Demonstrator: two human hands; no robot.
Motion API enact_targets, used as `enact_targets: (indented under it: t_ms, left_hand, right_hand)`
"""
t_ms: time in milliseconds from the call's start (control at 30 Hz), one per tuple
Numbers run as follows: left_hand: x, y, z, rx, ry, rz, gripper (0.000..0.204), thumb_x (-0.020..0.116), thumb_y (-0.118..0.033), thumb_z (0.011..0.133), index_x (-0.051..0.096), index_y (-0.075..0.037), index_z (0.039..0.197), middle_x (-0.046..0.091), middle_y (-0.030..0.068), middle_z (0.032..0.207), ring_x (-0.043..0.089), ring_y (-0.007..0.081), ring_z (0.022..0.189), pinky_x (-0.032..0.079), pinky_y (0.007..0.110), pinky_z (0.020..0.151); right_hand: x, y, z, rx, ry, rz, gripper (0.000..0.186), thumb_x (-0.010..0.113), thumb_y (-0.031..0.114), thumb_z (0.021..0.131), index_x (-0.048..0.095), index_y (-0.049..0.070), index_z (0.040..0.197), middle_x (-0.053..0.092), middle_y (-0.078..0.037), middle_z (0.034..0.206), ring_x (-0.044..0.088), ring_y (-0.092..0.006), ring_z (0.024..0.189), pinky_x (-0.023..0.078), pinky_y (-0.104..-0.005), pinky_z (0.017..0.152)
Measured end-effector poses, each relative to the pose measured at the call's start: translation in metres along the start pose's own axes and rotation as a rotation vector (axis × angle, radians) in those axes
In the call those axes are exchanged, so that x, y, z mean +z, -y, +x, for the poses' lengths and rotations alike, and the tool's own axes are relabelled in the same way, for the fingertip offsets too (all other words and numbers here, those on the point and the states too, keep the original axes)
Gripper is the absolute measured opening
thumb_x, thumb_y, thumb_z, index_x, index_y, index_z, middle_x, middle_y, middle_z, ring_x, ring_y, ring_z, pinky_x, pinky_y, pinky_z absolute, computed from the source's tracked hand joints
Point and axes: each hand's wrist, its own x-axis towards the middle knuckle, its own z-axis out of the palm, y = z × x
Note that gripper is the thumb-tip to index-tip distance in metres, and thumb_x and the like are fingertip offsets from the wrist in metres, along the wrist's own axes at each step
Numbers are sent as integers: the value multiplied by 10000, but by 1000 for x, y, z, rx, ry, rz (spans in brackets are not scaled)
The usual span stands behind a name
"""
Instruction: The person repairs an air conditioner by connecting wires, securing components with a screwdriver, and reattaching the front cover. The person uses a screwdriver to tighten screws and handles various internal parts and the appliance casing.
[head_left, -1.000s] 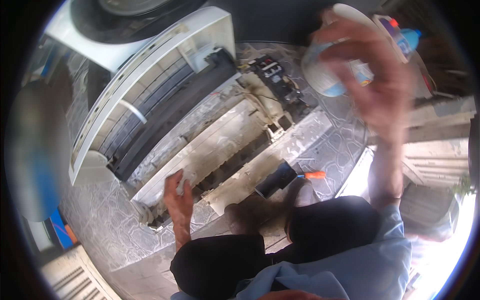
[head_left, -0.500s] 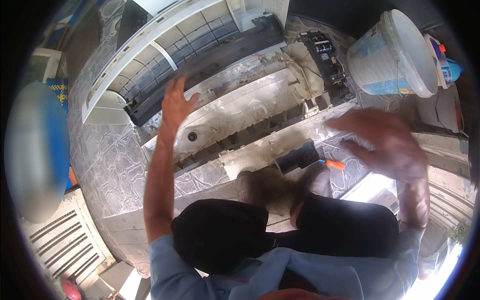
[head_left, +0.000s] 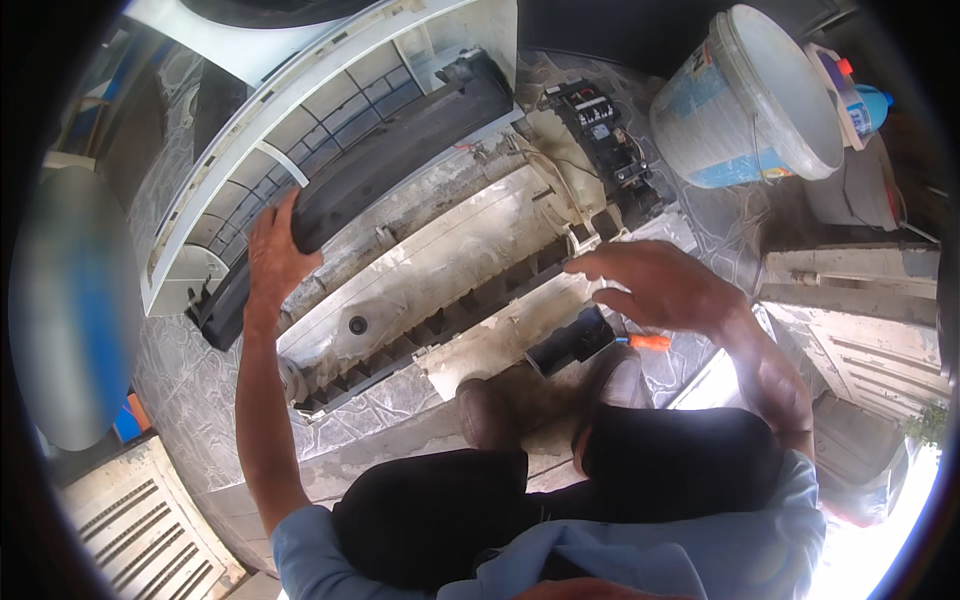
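Observation:
The long off-white base of an air conditioner indoor unit (head_left: 430,270) lies on the floor before me, dusty and stained. Along its far side runs a long black strip (head_left: 370,175). My left hand (head_left: 275,255) is over the strip's left part, fingers stretched and thumb apart; I cannot tell whether it presses on it. Over the near right part of the base is my right hand (head_left: 660,285), open, its fingers extended and thumb spread, nothing visible in it. A black circuit and terminal block (head_left: 600,130) sits at the base's right end.
Behind the strip lies a white front cover (head_left: 215,210) with grid filters. A grey-white bucket (head_left: 740,110) stands at the far right, beside bottles (head_left: 865,105). Near my shoes (head_left: 490,412) are a black box-shaped part (head_left: 572,342) and an orange-handled screwdriver (head_left: 650,342). Slatted panels (head_left: 150,520) flank me.
My right hand has come leftward to the right part of the base. My left hand is lower and further left in view, still at the strip. The whole view has turned somewhat.

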Motion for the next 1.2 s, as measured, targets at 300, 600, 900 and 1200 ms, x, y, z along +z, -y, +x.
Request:
enact_targets:
  t_ms: [300,600,900,1200]
  left_hand:
    - [-105,-55,-108,-232,167,-309,984,817,-18,694,436,-130,1594,580,195,1395,614,363,1303,519,464,1115]
    - [-124,-149,-166,-210,417,-639,929,776,38,670,523,-87,1554,640,175,1312,651,329,1239,510,398,1072]
    - [-114,-165,-160,-92,643,-368,1066,869,15,546,545,-157,1546,625,160,1235,636,378,1157,518,471,1055]
    - [-86,-169,-170,-166,621,-364,1069,891,6,566,526,-177,1554,621,155,1288,619,383,1214,517,493,1067]
  right_hand:
    - [-12,2,25,283,-41,466,604,667,432,1053,569,17,1482,733,-159,1288,687,-247,1224,528,-387,1064]
    - [-9,-15,-26,-208,-373,1216,1327,830,663,827,54,42,1706,282,-208,1704,309,-377,1575,278,-558,1273]
    - [86,-36,-98,332,-503,1252,1113,824,477,846,249,-20,1660,392,-231,1636,405,-370,1516,320,-487,1250]
    - [99,-67,-54,466,-448,1546,767,693,337,982,374,29,1607,592,-157,1444,579,-278,1337,465,-430,1130]
